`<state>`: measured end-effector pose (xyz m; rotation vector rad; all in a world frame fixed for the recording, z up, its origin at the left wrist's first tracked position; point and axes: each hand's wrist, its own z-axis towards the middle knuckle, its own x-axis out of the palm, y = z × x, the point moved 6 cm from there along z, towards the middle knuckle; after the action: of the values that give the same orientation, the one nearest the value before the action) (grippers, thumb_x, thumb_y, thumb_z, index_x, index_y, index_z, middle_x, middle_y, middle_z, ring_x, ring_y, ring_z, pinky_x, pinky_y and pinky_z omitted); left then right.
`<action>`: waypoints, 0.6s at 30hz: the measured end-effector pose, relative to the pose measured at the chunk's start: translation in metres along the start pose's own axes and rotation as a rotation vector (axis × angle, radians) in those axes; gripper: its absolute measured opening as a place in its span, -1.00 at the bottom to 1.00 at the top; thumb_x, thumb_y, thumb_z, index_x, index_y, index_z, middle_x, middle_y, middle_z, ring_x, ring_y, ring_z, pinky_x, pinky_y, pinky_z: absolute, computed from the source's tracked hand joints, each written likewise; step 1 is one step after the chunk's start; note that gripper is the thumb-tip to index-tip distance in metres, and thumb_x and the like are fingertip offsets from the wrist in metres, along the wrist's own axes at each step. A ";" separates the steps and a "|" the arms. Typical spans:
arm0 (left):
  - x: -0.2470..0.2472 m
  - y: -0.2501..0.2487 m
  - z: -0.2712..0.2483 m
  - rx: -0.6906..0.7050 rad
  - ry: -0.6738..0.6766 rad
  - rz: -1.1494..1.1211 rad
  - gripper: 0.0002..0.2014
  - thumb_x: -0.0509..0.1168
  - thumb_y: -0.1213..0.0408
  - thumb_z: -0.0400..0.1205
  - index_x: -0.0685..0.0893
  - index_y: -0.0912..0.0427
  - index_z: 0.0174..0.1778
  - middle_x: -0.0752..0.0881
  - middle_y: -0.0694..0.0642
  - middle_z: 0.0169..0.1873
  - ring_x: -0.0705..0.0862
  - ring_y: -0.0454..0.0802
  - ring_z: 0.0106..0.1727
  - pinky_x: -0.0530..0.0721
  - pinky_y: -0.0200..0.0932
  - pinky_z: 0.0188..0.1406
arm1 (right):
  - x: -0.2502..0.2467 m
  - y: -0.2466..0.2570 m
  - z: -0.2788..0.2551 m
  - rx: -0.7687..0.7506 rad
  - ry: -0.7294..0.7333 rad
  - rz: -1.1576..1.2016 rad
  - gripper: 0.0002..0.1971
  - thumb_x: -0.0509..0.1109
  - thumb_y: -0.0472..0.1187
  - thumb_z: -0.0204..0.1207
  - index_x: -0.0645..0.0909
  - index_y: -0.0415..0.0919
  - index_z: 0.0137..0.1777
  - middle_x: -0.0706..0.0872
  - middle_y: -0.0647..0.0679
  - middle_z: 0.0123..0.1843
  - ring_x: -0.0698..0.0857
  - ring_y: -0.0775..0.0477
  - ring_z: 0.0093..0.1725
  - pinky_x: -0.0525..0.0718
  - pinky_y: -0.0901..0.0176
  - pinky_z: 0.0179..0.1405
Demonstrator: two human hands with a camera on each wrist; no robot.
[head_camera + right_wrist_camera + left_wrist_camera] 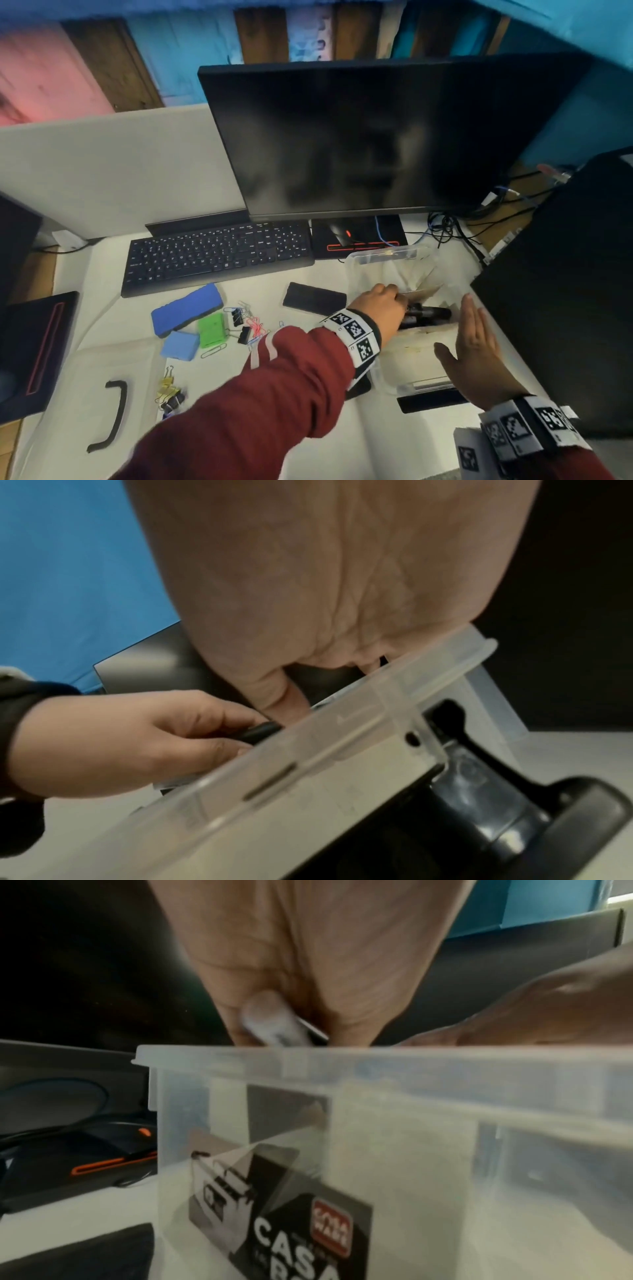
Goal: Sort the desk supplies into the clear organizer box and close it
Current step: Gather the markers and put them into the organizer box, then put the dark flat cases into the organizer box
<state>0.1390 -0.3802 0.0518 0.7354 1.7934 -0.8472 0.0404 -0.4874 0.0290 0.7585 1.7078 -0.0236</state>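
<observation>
The clear organizer box [383, 255] stands open at the desk's right, with black markers [430, 313] lying inside. My left hand [380, 308] reaches over the box's left wall, fingers curled round a black marker [262, 730]; in the left wrist view the left hand [284, 1031] sits just above the rim [377, 1058]. My right hand [474, 339] is flat with straight fingers against the box's right side. The right wrist view shows the right hand's palm [325, 601] behind the rim [342, 723], fingertips hidden.
Left of the box lie a blue eraser [187, 308], a small blue block [180, 344], a green box [212, 329], black binder clips [239, 325], gold clips [169, 394], a black curved strip [114, 414] and a black phone [313, 298]. Keyboard [219, 255] and monitor [359, 137] stand behind.
</observation>
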 end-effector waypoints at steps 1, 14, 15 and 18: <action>0.003 0.001 0.000 0.013 -0.007 -0.028 -0.62 0.14 0.36 0.66 0.43 0.37 0.40 0.50 0.34 0.25 0.46 0.30 0.29 0.54 0.17 0.24 | 0.001 -0.001 0.000 -0.004 -0.007 -0.025 -0.14 0.21 -0.04 0.59 -0.36 -0.22 0.60 -0.29 -0.15 0.69 -0.27 -0.19 0.66 -0.15 -0.08 0.65; 0.064 0.128 -0.159 -0.255 -0.265 -0.306 -0.61 0.14 0.27 0.68 0.43 0.02 0.46 0.46 0.03 0.41 0.40 0.03 0.42 0.39 -0.08 0.45 | -0.002 0.095 -0.012 -0.291 -0.187 0.083 -0.23 0.34 -0.13 0.49 0.00 -0.12 0.61 0.02 -0.11 0.70 -0.12 -0.12 0.67 -0.09 -0.08 0.59; 0.074 0.143 -0.172 -0.302 -0.254 -0.302 -0.62 0.17 0.27 0.66 0.47 0.02 0.42 0.50 0.03 0.39 0.44 0.05 0.39 0.44 -0.05 0.42 | 0.003 0.112 -0.013 -0.349 -0.173 0.075 -0.27 0.33 -0.14 0.49 0.06 -0.14 0.61 0.04 -0.10 0.69 -0.10 -0.11 0.67 -0.06 -0.06 0.59; 0.101 0.187 -0.205 -0.459 -0.205 -0.286 -0.63 0.25 0.25 0.62 0.54 0.05 0.36 0.57 0.06 0.33 0.52 0.12 0.31 0.54 0.02 0.30 | 0.016 0.150 -0.012 -0.457 -0.170 0.006 -0.48 0.33 -0.23 0.47 0.36 -0.20 0.44 0.31 -0.16 0.57 0.20 -0.23 0.59 0.26 -0.18 0.57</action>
<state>0.1471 -0.0958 -0.0273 0.0937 1.8346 -0.6284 0.1028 -0.3570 0.0743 0.4069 1.4729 0.2896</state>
